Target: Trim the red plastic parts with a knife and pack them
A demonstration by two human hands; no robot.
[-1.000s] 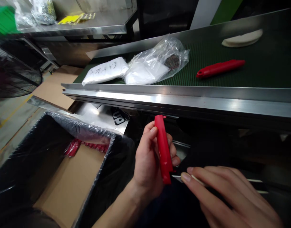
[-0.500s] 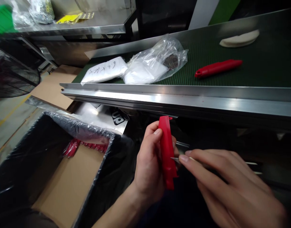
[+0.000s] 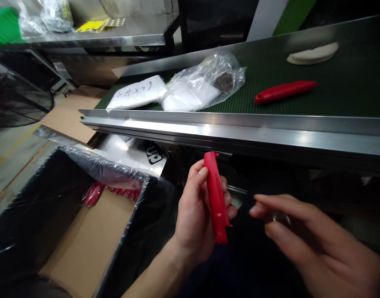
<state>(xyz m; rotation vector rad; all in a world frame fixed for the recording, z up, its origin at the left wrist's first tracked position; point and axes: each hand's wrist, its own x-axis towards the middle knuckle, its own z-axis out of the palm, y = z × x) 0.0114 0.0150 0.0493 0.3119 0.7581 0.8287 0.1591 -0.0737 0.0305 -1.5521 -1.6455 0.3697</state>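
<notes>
My left hand [image 3: 194, 215] is closed round a narrow red plastic piece [image 3: 216, 198] and holds it upright below the conveyor's steel rail. My right hand [image 3: 304, 240] hovers just to its right, apart from the piece and blurred by motion. Its fingers point left, with a small shiny glint [image 3: 281, 217] among them that I cannot make out. A second red piece [image 3: 285, 91] lies on the green conveyor belt [image 3: 348, 91].
A cardboard box lined with black plastic [image 3: 93, 231] stands at lower left, with red pieces [image 3: 97, 192] at its far side. On the belt lie a white packet [image 3: 137, 93], a clear bag [image 3: 205, 82] and a pale flat object [image 3: 312, 54]. A fan guard [image 3: 19, 99] is at far left.
My right hand has drawn away to the right from the red piece, and the thin blade-like tool it pressed against the piece no longer shows. My left hand has shifted the piece slightly.
</notes>
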